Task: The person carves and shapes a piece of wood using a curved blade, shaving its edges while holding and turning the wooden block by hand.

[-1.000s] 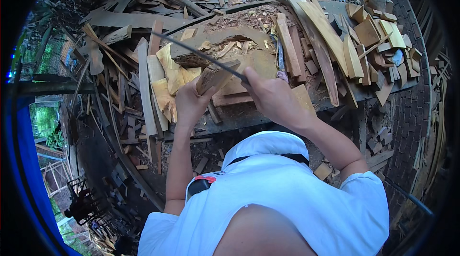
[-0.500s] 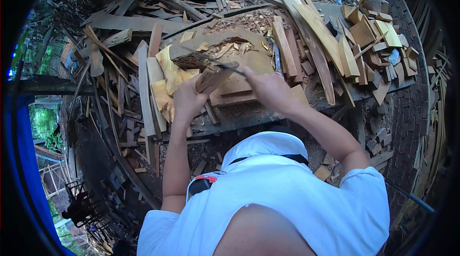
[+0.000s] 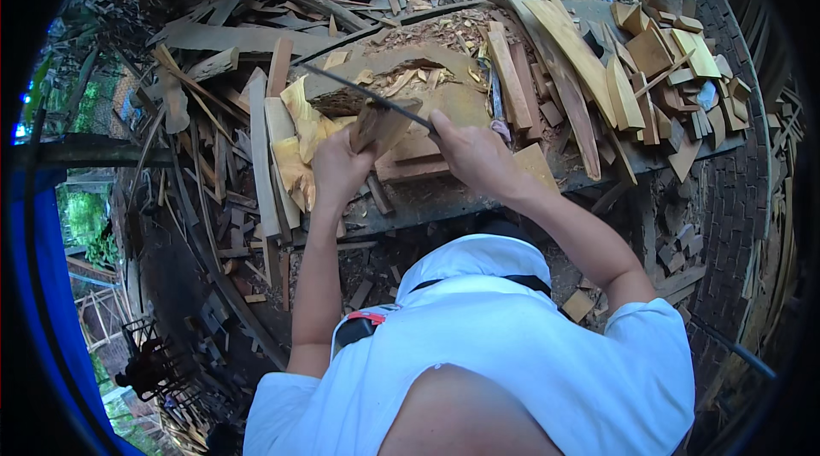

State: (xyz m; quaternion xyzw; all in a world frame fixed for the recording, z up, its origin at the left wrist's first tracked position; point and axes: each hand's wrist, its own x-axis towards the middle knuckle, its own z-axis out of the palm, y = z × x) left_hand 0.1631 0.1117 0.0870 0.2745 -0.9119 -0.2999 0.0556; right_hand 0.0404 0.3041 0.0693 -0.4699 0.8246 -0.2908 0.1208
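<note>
A long dark counter [image 3: 431, 212] is stretching across the upper middle of the frame. A white shirt [image 3: 538, 371] is filling the lower centre, and a blue sheet [image 3: 49, 311] is hanging along the left edge. Long pale boards [image 3: 578, 65] are lying at a slant in the upper right of the centre, and beside them, farther right, a pile of short cut wooden blocks [image 3: 647, 53] is covering that end of the counter. A thick, rough-edged wooden slab [image 3: 461, 108] is lying at the upper centre, with bright yellow wood chunks [image 3: 289, 154] sitting just left of it.

In front of the slab, the two hands are working close together. The right hand [image 3: 474, 153] is closing around the near end of a slim dark rod [image 3: 354, 90], which is slanting toward the upper left. The left hand [image 3: 337, 167] is gripping a short brown wood piece [image 3: 384, 125] near the centre, holding it tilted. The rod is passing across the upper part of this piece, apparently touching it. A small black-and-red object [image 3: 357, 327] is showing beside the shirt, lower left of centre. Pale wood chips [image 3: 427, 31] are scattering behind the slab.
</note>
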